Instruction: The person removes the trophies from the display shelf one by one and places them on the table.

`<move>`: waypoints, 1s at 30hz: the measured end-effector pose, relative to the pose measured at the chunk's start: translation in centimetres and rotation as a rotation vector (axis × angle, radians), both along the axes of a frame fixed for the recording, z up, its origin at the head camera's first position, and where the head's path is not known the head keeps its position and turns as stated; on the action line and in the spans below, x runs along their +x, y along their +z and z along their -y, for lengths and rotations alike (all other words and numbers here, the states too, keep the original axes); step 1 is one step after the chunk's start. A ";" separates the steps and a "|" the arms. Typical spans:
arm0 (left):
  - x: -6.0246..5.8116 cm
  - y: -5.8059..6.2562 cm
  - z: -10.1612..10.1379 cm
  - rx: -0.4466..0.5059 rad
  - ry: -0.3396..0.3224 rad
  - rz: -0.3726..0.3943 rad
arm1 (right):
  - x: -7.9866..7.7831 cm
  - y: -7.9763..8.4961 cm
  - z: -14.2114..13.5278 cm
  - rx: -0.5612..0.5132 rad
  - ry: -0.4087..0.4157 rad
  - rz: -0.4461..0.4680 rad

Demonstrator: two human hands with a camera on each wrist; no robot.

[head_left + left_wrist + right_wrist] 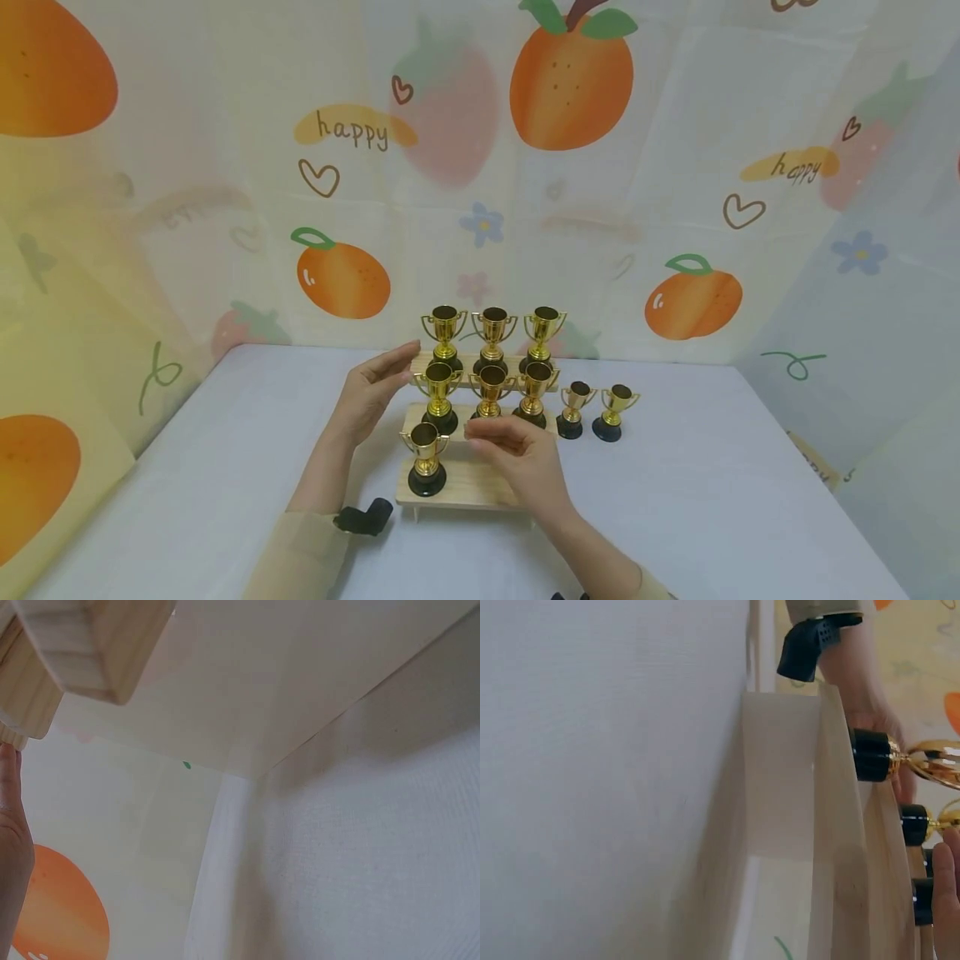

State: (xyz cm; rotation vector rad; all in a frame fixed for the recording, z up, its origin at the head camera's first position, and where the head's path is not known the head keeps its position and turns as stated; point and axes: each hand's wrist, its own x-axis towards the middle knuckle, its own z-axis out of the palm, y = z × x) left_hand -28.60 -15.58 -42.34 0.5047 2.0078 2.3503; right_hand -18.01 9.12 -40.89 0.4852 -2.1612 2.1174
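- Gold trophies (575, 407), two of them, stand upright on the white counter (712, 483), just right of the stepped wooden stand (480, 485).
- From the right hand (527, 461), the nearer one, they lie rightward and slightly farther off, long axes vertical.
- That hand looks empty, fingers loosely bent before the middle step (414, 417); whether they touch anything, I can't tell.
- Left hand (365, 400): fingers extended, grasping nothing, at the far step's (467, 368) left end.
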 end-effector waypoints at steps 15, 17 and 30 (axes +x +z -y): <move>0.2 0.1 0.1 -0.025 -0.004 0.000 | -0.2 0.0 2.7 0.056 -0.024 0.077; 0.2 0.2 0.1 -0.024 -0.002 -0.002 | -0.2 0.0 2.8 0.062 -0.028 0.080; 0.1 0.1 0.0 -0.028 0.005 -0.008 | -0.2 -0.2 3.3 0.062 -0.069 0.081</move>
